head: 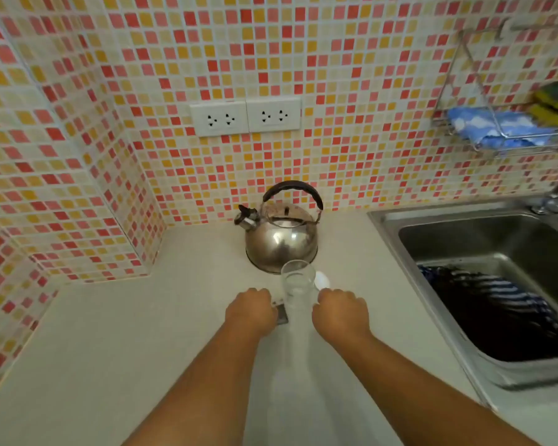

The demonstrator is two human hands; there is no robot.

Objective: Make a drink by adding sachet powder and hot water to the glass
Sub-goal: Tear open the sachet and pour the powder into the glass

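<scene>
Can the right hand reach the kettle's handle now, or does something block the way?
Probably yes. The right hand is beside the glass, and the kettle stands just behind it; only the glass partly fronts it.

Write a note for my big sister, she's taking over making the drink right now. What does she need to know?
Left hand: fingers curled over the sachet on the counter, left of the glass.
Right hand: closed, at the handle of a white spoon right of the glass; actual grip hidden.
Kettle: standing behind the glass, untouched.
Done: things are set out. The glass looks empty.
Left: open the sachet, tip powder in, pour hot water, probably stir.
</scene>
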